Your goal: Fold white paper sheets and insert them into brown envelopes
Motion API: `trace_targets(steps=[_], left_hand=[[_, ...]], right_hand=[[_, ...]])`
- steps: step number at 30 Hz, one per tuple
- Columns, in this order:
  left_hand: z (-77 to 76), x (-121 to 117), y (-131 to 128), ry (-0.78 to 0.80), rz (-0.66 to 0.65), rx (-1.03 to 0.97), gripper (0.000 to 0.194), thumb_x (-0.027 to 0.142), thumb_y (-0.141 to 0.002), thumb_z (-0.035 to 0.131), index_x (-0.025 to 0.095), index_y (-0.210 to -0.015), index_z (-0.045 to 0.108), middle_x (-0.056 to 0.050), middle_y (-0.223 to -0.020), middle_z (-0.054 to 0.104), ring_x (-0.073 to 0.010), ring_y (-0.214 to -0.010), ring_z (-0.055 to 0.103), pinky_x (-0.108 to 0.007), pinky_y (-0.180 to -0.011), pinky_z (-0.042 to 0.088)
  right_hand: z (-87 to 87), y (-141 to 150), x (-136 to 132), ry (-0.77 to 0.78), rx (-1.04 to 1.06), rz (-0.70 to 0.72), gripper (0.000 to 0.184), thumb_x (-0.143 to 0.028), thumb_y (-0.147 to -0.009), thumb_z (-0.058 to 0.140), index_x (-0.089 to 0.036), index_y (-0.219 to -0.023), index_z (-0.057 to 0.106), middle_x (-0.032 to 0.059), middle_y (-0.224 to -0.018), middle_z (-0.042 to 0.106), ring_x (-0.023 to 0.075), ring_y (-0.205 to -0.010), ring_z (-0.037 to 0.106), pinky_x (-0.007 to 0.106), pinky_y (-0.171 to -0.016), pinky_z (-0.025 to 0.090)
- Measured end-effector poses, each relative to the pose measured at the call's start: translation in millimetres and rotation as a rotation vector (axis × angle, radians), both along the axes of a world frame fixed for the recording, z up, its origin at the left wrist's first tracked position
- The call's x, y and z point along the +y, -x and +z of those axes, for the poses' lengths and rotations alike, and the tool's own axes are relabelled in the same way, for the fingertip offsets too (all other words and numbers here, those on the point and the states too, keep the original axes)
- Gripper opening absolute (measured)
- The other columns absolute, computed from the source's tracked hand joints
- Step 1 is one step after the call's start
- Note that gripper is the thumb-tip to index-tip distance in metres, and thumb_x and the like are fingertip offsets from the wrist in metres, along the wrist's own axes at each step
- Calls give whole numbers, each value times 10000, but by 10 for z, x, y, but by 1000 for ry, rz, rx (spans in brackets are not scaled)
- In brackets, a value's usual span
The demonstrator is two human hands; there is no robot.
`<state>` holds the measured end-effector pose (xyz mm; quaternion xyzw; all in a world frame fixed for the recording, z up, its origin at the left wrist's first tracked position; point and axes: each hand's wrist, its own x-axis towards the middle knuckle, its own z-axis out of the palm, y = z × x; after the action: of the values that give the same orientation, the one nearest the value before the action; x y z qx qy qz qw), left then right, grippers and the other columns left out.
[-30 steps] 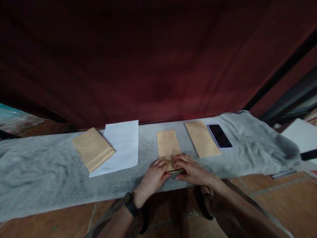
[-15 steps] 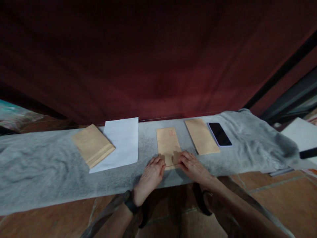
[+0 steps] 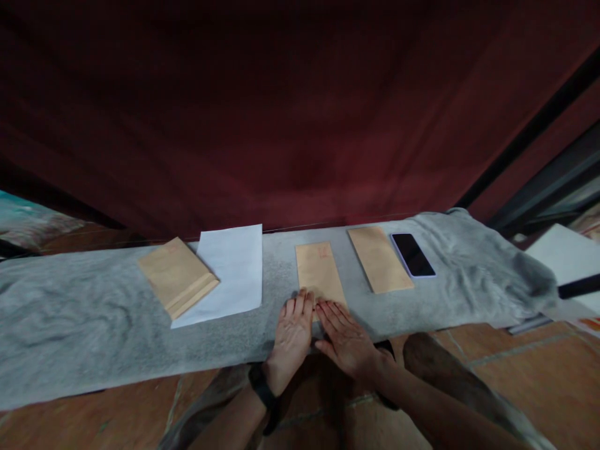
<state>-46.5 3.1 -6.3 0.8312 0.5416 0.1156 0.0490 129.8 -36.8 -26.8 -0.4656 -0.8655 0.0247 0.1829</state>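
Observation:
A brown paper envelope (image 3: 319, 269) with a small red print near its far edge lies flat in front of me on a grey cloth. My left hand (image 3: 294, 331) rests on its near left part, fingers stretched forward. Beside it, my right hand (image 3: 344, 337) lies flat across the near right part, its thumb apart from the fingers. Both hands cover the envelope's near edge, so the fold there is mostly hidden. To the right is another brown envelope (image 3: 379, 259).
Grey cloth (image 3: 94, 312) covers the long narrow surface. On the left, several stacked brown envelopes (image 3: 173, 269) overlap a white paper sheet (image 3: 234, 269). A phone (image 3: 413, 255) lies right of the single envelope. Behind hangs a dark red panel (image 3: 300, 156); tiled floor (image 3: 515, 362) shows below.
My hands were pinching the envelope's near edge at both corners. Now they have come together at its middle, with fingers flattened and pressing on it.

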Motion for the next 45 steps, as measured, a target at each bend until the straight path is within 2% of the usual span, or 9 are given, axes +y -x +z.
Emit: trace_targets(steps=[8,14,19,23,27,30,35,39,45], left_hand=[[28,38,12,42,111,-117,470,300,-982,414,189,-1438,433,-176,-1445,496,-352,-1238,492,-539,-1010,404],[-62,114,15,122,115,-405,607,204,-848,559,197,-1437,411,-132,-1320,550,-310,-1243,486,-508,-1057,395],[-76,240,-42,322,240,-822,815,158,-747,615,231,-1495,298,-42,-1016,619,-222,-936,622,-402,-882,513],[66,290,-133,493,223,-1141,870,285,-781,667,203,-1527,226,43,-751,572,-176,-717,606,-347,-755,525],[300,273,-218,607,187,-1406,753,444,-826,682,232,-1474,361,-21,-925,645,-199,-880,641,-340,-782,537],[396,262,-254,724,239,-1561,653,521,-859,648,236,-1410,444,-87,-1143,648,-235,-1070,630,-360,-839,548],[350,258,-321,1002,177,-1589,576,426,-765,782,200,-1254,578,-107,-1140,681,-222,-962,681,-338,-811,551],[322,293,-291,947,248,-1586,509,318,-677,829,170,-1119,624,-40,-922,697,-109,-667,633,-217,-619,483],[314,377,-13,888,286,-1234,703,244,-694,731,178,-1349,482,45,-678,632,-90,-516,534,-200,-514,402]], right_hand=[[5,-62,-8,-25,-31,-143,707,-482,-1002,411,-99,-1561,211,161,-1583,309,270,-1467,294,461,-1190,314],[-61,13,-26,-67,-23,-208,733,-485,-994,428,-96,-1568,190,164,-1565,349,281,-1447,337,451,-1186,317],[-83,79,3,-81,-22,-244,739,-506,-987,429,-71,-1552,235,201,-1543,374,305,-1423,375,487,-1177,311],[48,80,125,-67,-7,-284,694,-457,-984,439,-73,-1539,278,215,-1519,410,344,-1375,433,525,-1125,353],[307,-75,370,10,86,-346,495,-309,-1017,334,-145,-1473,436,169,-1452,519,325,-1246,560,497,-1025,444],[451,-214,551,91,365,-385,518,-371,-1051,197,-182,-1438,484,131,-1328,635,269,-1200,602,440,-1018,475],[414,-111,615,362,903,-386,681,-569,-1024,138,-164,-1351,577,117,-1147,729,252,-1136,653,399,-947,543],[239,54,555,545,1187,-367,585,-658,-949,399,-200,-1154,701,83,-1070,753,255,-1044,686,379,-934,550],[15,-220,624,368,1059,-563,625,-533,-921,494,-236,-1468,438,117,-1485,492,294,-1313,523,505,-1056,470]])
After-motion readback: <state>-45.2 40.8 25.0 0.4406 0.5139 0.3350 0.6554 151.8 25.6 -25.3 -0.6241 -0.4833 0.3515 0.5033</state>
